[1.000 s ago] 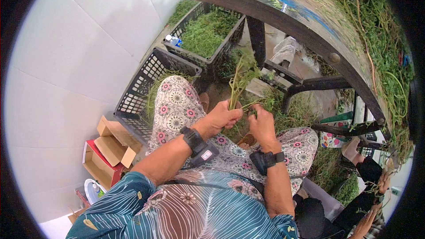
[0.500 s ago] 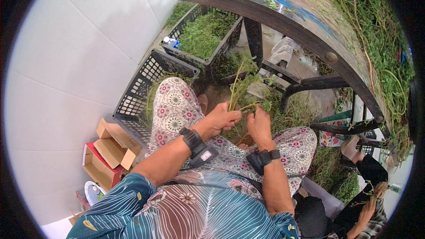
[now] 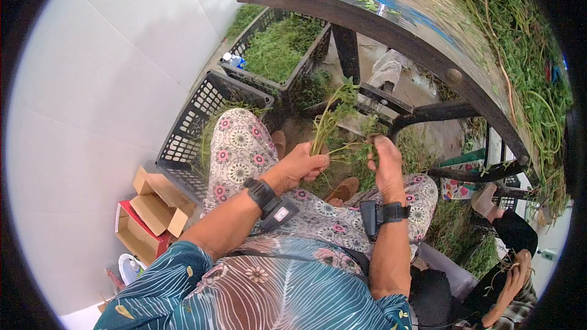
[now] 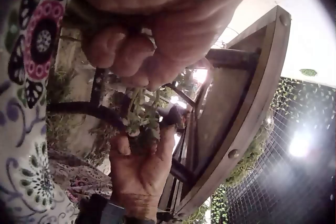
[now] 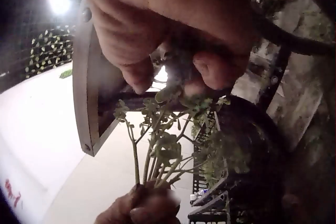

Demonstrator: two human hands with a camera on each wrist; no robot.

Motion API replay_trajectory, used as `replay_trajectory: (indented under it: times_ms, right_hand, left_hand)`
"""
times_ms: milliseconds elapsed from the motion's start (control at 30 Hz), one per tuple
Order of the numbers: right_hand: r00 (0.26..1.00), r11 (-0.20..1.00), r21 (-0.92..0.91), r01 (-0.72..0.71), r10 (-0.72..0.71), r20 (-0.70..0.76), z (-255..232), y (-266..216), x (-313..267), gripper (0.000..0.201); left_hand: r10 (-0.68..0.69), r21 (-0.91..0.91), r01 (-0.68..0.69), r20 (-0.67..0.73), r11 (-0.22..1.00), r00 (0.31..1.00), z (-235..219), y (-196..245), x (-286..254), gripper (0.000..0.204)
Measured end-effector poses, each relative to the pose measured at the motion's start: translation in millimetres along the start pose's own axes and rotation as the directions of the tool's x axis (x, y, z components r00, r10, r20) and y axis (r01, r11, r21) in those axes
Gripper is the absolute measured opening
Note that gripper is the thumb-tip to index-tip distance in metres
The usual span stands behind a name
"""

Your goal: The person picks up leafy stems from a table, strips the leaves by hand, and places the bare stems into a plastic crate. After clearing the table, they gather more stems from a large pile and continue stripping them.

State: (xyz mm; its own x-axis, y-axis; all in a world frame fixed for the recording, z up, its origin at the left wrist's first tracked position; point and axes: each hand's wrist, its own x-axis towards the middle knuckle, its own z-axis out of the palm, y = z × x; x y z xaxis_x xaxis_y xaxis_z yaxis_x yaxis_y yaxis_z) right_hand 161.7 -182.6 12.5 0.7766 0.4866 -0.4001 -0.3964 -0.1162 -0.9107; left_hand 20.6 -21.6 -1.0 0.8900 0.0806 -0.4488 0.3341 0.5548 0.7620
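Note:
My left hand (image 3: 301, 164) grips a small bunch of leafy green stems (image 3: 328, 123) by the lower ends, the tops fanning upward and to the right. The same stems (image 5: 152, 161) rise out of that fist in the right wrist view. To their right, my right hand (image 3: 386, 162) is raised, its thumb and fingers curled round leafy tips. In the left wrist view the right hand (image 4: 140, 166) has leaves (image 4: 139, 121) between thumb and forefinger. A side stem stretches from the bunch toward the right fingertips. The right palm is partly hidden.
A table (image 3: 367, 15) heaped with greens (image 3: 520, 55) curves overhead at right. Two black crates, one near (image 3: 177, 128) and one far (image 3: 318, 55), stand at left, with greens in them. Cardboard boxes (image 3: 153, 208) lie beside my leg. Another person's hand (image 3: 513, 278) is at lower right.
My right hand has moved right and up, away from the left hand, with its forearm turning more upright. The left hand keeps hold of the bunch, shifting slightly left and down.

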Motion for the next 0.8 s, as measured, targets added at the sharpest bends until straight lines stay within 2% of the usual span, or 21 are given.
replay_trajectory:
  times_ms: [33, 67, 133, 233, 333, 433, 533, 600, 667, 733, 767, 800]
  right_hand:
    - [0.999, 0.991, -0.134, 0.012, -0.007, 0.035, 2, 1, -1, 0.028]
    - [0.995, 0.95, -0.297, 0.092, -0.073, 0.074, 2, 1, -1, 0.029]
    - [0.967, 0.774, -0.58, 0.253, -0.179, 0.182, 1, 3, -1, 0.03]
    - [0.95, 0.694, -0.649, 0.311, -0.224, 0.216, 2, 3, -4, 0.028]
    - [0.907, 0.597, -0.69, 0.41, -0.343, 0.243, 5, 8, -4, 0.025]
    - [0.962, 0.738, -0.625, 0.254, -0.26, 0.084, 10, 13, 0, 0.023]
    - [0.975, 0.812, -0.551, 0.193, -0.221, 0.017, 13, 16, 2, 0.022]
    - [0.982, 0.918, -0.383, 0.104, -0.157, -0.109, 2, 33, 18, 0.021]
    - [0.975, 0.987, -0.156, 0.035, -0.068, -0.21, -11, 32, 23, 0.021]
    - [0.959, 0.993, 0.121, -0.009, 0.042, -0.279, -19, 9, 11, 0.022]
    - [0.969, 0.989, 0.146, 0.022, 0.015, -0.247, -16, 5, 8, 0.029]
    - [0.984, 0.995, 0.1, 0.004, 0.014, -0.175, -15, 4, 7, 0.028]
  left_hand:
    - [0.004, 0.007, -0.005, 0.007, 1.0, 1.0, 0, 0, 0, 0.01]
    - [0.006, 0.003, -0.006, 0.002, 1.0, 1.0, 0, 0, -1, 0.01]
    - [0.008, -0.005, -0.008, -0.009, 1.0, 1.0, 3, 1, -2, 0.009]
    - [0.009, -0.039, -0.01, -0.019, 0.999, 1.0, 4, 4, -4, 0.009]
    - [-0.008, -0.052, 0.006, -0.027, 0.999, 1.0, 6, 6, -6, 0.009]
    - [-0.027, 0.008, 0.026, 0.046, 1.0, 0.999, 8, 5, -3, 0.01]
    - [-0.027, -0.012, 0.028, 0.054, 1.0, 0.998, 9, 2, 0, 0.011]
    - [-0.027, -0.003, 0.027, 0.068, 1.0, 0.997, 9, 3, -1, 0.012]
    - [-0.012, -0.009, 0.013, 0.075, 1.0, 0.997, 6, 3, -3, 0.012]
    - [0.016, -0.028, -0.014, 0.08, 1.0, 0.997, 1, 2, -4, 0.012]
    - [0.006, -0.022, -0.005, 0.059, 1.0, 0.998, 1, 3, -4, 0.011]
    - [-0.004, -0.019, 0.004, 0.04, 1.0, 0.999, 2, 5, -4, 0.011]
